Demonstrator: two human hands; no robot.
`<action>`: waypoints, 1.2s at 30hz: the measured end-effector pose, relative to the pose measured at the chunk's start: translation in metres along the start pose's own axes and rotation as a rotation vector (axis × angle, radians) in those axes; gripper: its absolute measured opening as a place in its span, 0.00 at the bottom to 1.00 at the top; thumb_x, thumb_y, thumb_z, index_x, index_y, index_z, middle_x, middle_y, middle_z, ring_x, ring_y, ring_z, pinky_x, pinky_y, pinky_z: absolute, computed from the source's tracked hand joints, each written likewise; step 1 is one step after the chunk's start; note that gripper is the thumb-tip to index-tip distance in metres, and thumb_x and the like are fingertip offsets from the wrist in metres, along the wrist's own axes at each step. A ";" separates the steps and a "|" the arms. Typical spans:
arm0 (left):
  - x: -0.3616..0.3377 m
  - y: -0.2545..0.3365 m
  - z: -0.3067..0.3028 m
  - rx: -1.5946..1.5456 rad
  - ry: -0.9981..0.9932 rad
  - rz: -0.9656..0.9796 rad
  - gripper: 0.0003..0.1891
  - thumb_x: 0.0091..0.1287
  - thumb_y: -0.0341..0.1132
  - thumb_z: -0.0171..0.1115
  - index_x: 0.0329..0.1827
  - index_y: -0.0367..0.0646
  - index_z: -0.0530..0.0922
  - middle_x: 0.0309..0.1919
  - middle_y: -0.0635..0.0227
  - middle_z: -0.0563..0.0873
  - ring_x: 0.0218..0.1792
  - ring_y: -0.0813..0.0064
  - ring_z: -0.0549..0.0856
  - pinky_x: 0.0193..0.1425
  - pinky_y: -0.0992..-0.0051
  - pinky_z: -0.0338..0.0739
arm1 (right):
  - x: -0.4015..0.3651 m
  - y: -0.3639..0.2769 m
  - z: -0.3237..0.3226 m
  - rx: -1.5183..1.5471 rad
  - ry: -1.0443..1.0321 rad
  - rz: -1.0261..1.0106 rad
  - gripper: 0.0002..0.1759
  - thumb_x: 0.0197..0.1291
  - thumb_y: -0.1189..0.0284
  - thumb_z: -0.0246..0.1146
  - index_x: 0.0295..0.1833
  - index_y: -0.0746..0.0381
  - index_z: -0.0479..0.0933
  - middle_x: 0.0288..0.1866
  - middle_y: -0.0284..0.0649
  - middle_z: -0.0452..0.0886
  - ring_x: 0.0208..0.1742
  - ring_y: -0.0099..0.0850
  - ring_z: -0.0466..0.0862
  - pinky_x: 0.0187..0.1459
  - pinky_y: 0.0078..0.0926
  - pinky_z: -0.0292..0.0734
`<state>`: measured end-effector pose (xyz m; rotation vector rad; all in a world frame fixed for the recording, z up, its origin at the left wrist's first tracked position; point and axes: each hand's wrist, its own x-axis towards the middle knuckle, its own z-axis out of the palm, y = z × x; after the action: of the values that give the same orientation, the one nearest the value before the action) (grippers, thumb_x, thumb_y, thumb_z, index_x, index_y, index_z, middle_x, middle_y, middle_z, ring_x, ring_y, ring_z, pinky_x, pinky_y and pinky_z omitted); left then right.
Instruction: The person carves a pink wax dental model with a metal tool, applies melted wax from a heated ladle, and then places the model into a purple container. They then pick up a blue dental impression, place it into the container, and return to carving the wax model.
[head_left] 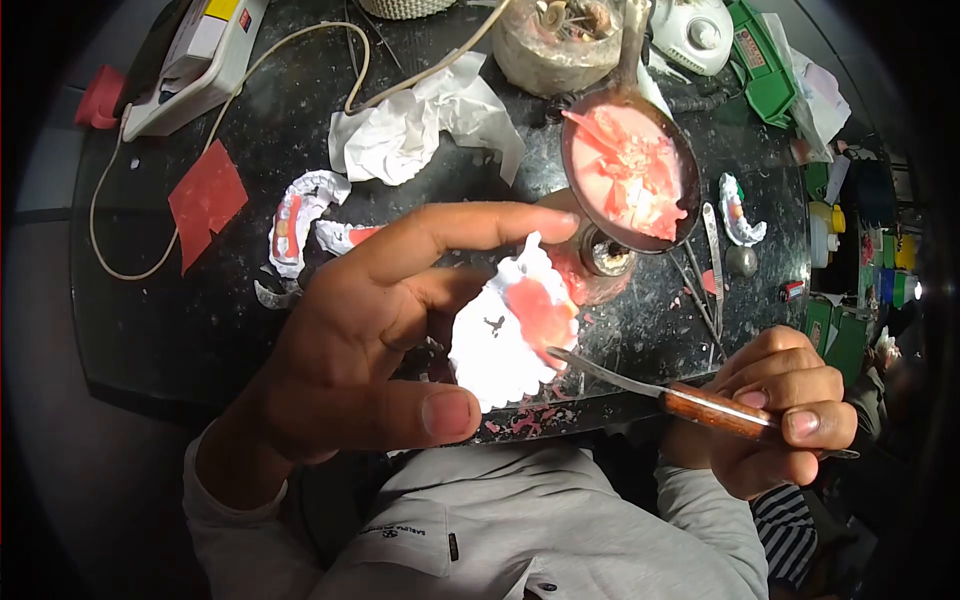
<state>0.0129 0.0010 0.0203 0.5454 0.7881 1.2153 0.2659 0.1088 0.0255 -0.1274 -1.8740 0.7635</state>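
My left hand (350,330) holds a white plaster dental model (485,340), thumb at its lower edge and forefinger near its top. Pink wax (540,312) covers part of the model's right side. In my right hand (785,405) is a wax knife with a wooden handle (715,411); its metal tip touches or nearly touches the pink wax. Above them, a dark pan (572,165) contains melted and solid pink wax (640,170). Below the pan stands a small burner (607,256), partly hidden by the pan.
Crumpled white paper (400,130), a red wax sheet (208,203) and plaster models (297,215) lie on the black table (130,330). Metal tools (712,250), another plaster piece (740,212) and a green box (765,65) are at the right. A cable (290,40) crosses the left side.
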 end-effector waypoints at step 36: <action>-0.001 -0.003 -0.002 0.055 0.024 0.062 0.57 0.52 0.48 0.82 0.75 0.22 0.56 0.64 0.44 0.76 0.60 0.62 0.84 0.66 0.65 0.79 | 0.001 0.000 -0.005 0.055 -0.048 0.057 0.22 0.76 0.50 0.54 0.43 0.59 0.71 0.29 0.38 0.79 0.17 0.23 0.76 0.16 0.17 0.64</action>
<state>0.0129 -0.0005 0.0172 0.6052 0.8314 1.2624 0.2701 0.1120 0.0274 -0.1292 -1.9002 0.8627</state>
